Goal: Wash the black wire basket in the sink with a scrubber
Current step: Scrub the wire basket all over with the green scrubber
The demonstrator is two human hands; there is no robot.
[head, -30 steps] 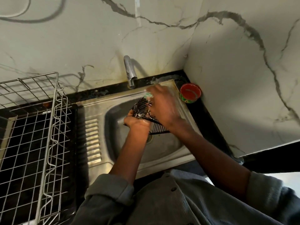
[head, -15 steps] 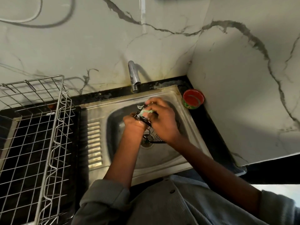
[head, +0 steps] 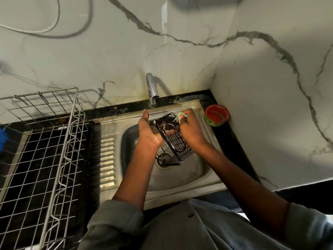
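The black wire basket (head: 172,141) was held tilted above the bowl of the steel sink (head: 180,179), its lower corner hanging over the drain (head: 164,158). The left hand (head: 150,131) had its grip clenched around the basket's left edge, fingers reaching inside the wires and thumb raised toward the tap (head: 151,91). The right hand (head: 191,129) pinched a pale green scrubber (head: 181,117) and pressed it against the basket's upper rim; suds showed on the wires. A red cup (head: 216,115) stood on the dark bench (head: 236,141) in the corner, just beside the sink. A large silver wire rack (head: 54,150) stood to the left of the sink's ribbed drainboard (head: 107,161).
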